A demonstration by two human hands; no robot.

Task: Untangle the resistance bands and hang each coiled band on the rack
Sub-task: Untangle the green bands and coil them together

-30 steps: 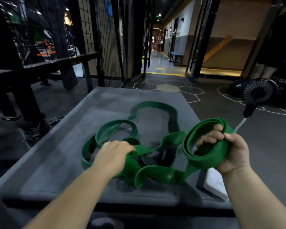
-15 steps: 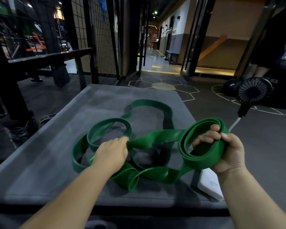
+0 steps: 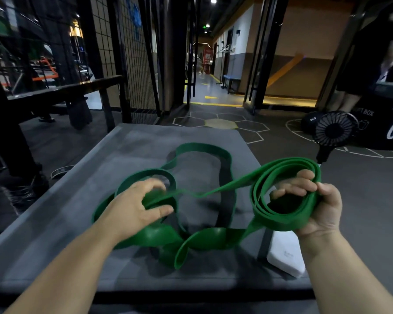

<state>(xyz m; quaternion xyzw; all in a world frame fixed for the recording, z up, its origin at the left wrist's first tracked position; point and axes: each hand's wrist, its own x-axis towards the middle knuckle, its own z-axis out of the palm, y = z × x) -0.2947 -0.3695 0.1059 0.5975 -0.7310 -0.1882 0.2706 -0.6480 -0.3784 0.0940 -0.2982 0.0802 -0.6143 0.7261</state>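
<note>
Although the green resistance band (image 3: 203,148) lay mostly in loose, twisted loops on the grey surface (image 3: 55,234), part of it was gathered. The right hand (image 3: 318,209) was wrapped round a coil (image 3: 279,219) of several turns, held up at the right edge above a white block (image 3: 286,254). One strand (image 3: 213,192) ran taut from the coil to the left hand (image 3: 132,207), which gripped it between thumb and curled fingers, though blur hid the exact hold. The hands were well apart. The band looked light, flat and rubbery, limp enough to flop and twist, and probably grippy rather than slick. It seemed best held across its flat width, close to the coil; the near folded loops looked likeliest to snag.
</note>
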